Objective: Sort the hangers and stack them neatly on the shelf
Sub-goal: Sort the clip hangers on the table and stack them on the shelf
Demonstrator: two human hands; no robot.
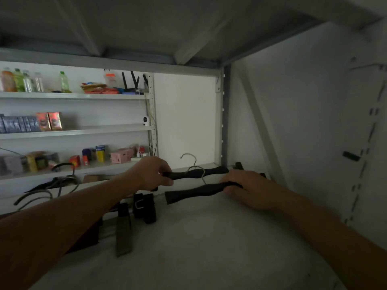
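Observation:
Two black hangers with metal hooks lie across the back of a white shelf (209, 248). My left hand (154, 173) grips the left end of the far hanger (211, 171), whose hook rises behind it. My right hand (249, 190) holds the right end of the near hanger (194, 192). Just below my left hand lie black clip hangers (145, 207). A dark flat strip (124, 237) rests beside my left forearm. More dark hangers (60, 181) with curved hooks lie at the left.
Behind the shelf stands a wall rack (73, 132) with bottles, boxes, tins and a small white camera (146, 120). A grey metal upright (226, 114) and a slotted white side panel (314, 122) close off the right. A shelf board hangs low overhead.

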